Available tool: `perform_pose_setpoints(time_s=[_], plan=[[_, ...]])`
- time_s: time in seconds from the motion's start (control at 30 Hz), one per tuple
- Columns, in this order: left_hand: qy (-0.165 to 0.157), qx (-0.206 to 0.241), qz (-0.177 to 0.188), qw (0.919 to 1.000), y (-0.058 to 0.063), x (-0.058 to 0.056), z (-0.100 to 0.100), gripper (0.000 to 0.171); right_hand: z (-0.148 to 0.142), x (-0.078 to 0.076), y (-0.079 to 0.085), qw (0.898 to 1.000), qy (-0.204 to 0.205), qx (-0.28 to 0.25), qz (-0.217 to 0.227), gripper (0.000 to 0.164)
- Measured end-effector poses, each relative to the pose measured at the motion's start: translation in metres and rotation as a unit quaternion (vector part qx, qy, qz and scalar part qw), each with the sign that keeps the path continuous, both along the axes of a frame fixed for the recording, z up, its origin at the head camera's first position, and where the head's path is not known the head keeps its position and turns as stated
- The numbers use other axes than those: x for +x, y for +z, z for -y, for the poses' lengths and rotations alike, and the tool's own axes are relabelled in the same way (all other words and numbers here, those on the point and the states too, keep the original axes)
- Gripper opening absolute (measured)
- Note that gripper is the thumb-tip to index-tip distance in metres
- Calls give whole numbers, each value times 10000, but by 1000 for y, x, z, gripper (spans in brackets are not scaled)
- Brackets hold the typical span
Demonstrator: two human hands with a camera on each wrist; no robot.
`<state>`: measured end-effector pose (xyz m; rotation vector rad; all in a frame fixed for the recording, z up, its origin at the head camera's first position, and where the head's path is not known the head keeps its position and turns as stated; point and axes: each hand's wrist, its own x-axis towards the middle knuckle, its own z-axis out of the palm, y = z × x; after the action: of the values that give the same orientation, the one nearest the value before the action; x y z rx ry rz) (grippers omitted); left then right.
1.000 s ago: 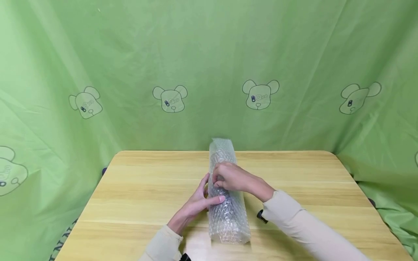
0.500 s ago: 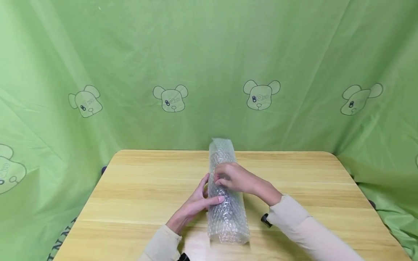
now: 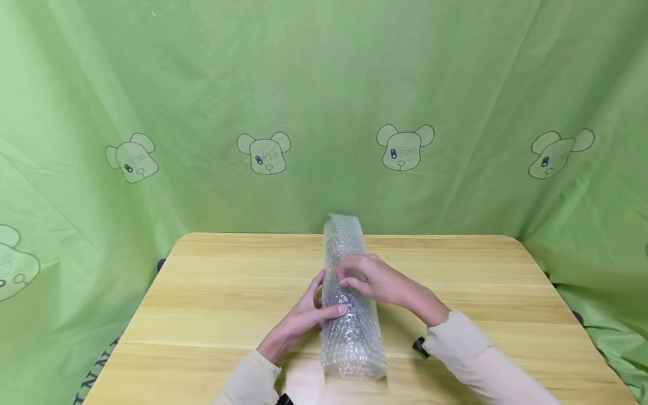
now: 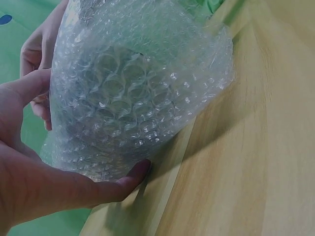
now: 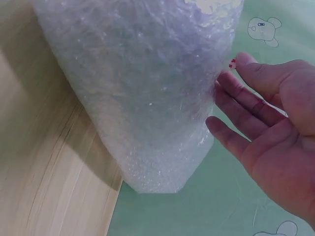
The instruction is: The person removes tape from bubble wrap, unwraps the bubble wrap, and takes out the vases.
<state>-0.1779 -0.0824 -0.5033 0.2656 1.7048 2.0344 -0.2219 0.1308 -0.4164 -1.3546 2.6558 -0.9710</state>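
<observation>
A long bundle of clear bubble wrap lies on the wooden table, pointing away from me. Something darker shows faintly through its layers, its kind hidden. My left hand grips the bundle from the left, thumb across the top and fingers down the side. In the left wrist view the fingers curve around it. Over the bundle's upper middle, my right hand has thumb and forefinger together. The right wrist view shows a tiny red-and-white piece, like a bit of tape, pinched between them, close by the wrap.
The wooden table has rounded far corners, and the bundle's far end reaches its back edge. Green cloth printed with bear heads hangs behind and at both sides. Dark wrist camera parts show at the sleeves.
My right hand has drifted a little to the right and toward me, its thumb and forefinger still together. The left hand and the bundle have hardly moved.
</observation>
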Motion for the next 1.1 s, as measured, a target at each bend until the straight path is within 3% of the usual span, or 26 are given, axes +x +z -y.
perform_pose_setpoints(time_s=[0.37,0.57,0.7,0.93,1.1], plan=[[-7,158,58,9999,-2,1,1,114,-21,7,2,9992,-169,-368,-4,4],[-3,197,51,9998,-1,1,0,115,-39,10,1,9972,-386,-570,-307,8],[41,263,98,9996,-2,0,1,115,-55,13,-5,9946,-595,-732,-427,10],[87,240,156,9996,-3,0,0,113,-86,17,-22,9889,-1130,-935,-233,16],[75,218,160,9996,-3,-1,1,111,-103,17,-34,9870,-1251,-1002,-134,22]])
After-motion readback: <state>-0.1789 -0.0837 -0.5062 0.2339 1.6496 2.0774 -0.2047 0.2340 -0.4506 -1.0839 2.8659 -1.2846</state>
